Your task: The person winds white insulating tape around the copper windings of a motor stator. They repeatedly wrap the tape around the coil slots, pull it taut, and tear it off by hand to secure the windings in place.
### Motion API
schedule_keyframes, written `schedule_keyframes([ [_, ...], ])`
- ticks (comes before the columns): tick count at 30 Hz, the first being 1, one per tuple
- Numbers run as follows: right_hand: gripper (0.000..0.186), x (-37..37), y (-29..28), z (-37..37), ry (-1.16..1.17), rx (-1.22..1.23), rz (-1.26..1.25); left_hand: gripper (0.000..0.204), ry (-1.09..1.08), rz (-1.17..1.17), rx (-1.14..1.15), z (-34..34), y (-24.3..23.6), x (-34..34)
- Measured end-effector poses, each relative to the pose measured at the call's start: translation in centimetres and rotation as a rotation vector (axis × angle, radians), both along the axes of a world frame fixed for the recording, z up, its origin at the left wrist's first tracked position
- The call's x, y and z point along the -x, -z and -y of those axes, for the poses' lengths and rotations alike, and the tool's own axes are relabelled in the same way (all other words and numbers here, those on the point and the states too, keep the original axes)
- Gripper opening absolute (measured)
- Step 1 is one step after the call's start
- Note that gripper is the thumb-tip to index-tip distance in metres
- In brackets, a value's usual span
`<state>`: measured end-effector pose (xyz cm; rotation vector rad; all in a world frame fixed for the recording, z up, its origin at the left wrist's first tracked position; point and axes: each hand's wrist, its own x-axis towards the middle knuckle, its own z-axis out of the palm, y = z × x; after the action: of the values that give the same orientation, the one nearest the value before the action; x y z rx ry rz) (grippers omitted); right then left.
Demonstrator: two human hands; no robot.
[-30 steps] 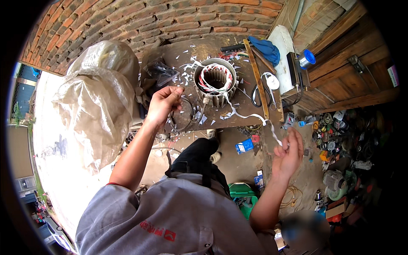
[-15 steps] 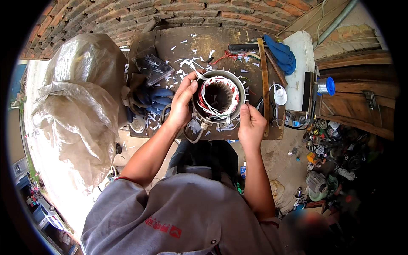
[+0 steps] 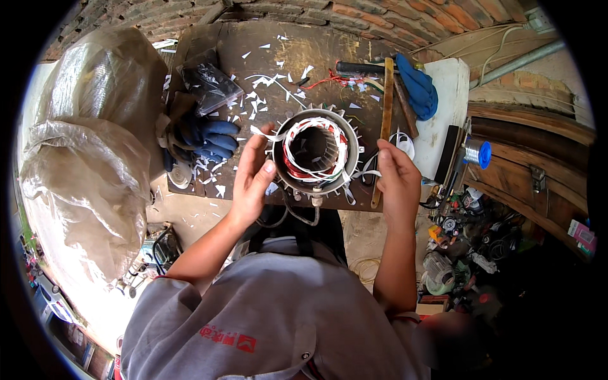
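A finned motor stator (image 3: 277, 166) stands on the table in front of me, its open end facing up. White tape (image 3: 367, 172) is wound round its ring of red and white windings (image 3: 345, 149). One loose tape end trails off to the right, where my right hand (image 3: 399, 180) pinches it between thumb and fingers. My left hand (image 3: 250, 183) rests against the housing's left side, thumb and fingers apart. Another loose tape end (image 3: 263, 133) lies by its fingertips. A cable gland (image 3: 316, 200) with a grey cable points toward me.
White paper scraps litter the wooden table (image 3: 329, 44). Blue gloves (image 3: 218, 138) and a dark plastic bag (image 3: 212, 88) lie left. A wooden strip (image 3: 387, 95), a hammer-like tool (image 3: 361, 68) and a blue cloth (image 3: 418, 88) lie right. A large plastic-covered bundle (image 3: 95, 158) stands far left.
My right hand has left the housing and moved right, drawing out a tape end. The stator has turned a little, and my left hand has loosened beside it. The view has shifted.
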<state>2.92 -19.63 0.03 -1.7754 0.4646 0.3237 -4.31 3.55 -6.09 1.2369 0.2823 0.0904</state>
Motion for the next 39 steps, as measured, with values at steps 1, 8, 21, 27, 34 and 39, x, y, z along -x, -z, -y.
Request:
schedule_keyframes([
  [1, 0.029, 0.5, -0.9, 1.1, 0.067, -0.204, -0.014, 0.066, -0.058, 0.009, -0.066, -0.4, -0.4, 0.4],
  [8, 0.032, 3.3, -4.1, 2.5, 0.174, -0.937, -0.139, 0.035, 0.392, 0.478, -0.616, 3.4, -9.4, 2.0],
  [21, 0.023, 4.9, -4.4, 2.5, -0.309, -0.604, -0.013, 0.024, 0.412, 0.360, -0.736, 5.5, -8.6, 3.1],
  [27, 0.015, 0.8, -6.2, 4.3, -1.081, 0.029, 0.121, 0.019, 0.291, 0.433, -0.667, 4.6, -7.9, 2.7],
  [34, 0.009, -2.4, -6.6, 2.5, -1.077, -0.094, 0.107, 0.026, 0.176, 0.399, -0.592, 5.0, -6.3, 3.5],
  [39, 0.013, -4.3, -7.2, 1.9, -0.756, -0.225, -0.385, 0.040, -0.033, 0.311, -0.603, 3.4, -6.4, 3.9],
])
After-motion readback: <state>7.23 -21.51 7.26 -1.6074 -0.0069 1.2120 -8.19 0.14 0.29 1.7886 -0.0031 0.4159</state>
